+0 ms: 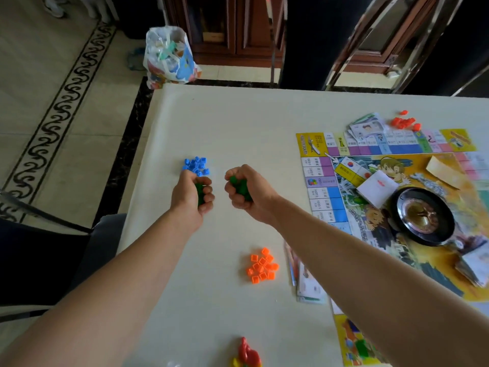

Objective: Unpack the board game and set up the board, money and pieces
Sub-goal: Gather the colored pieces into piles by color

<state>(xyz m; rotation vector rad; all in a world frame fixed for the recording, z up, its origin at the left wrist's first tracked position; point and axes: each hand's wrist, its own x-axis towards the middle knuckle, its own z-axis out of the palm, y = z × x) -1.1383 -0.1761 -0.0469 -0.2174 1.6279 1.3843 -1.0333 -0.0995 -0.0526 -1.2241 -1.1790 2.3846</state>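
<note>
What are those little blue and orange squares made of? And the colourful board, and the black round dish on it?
Blue pieces and orange pieces: likely moulded plastic; bright uniform colour, hollow square shapes, slight shine. Game board: seems printed paper or thin card, matt, lying flat. Black round dish: probably hard glossy plastic, since light glints off its rim; the gold centre's material is unclear.

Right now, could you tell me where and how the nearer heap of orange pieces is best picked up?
Probably from above, fingers cupped round the heap's outer edge and drawn inward: the orange pieces are small, loose and spread flat on the table, so no single piece lifts the rest. The left hand and right hand hold green pieces.
</note>
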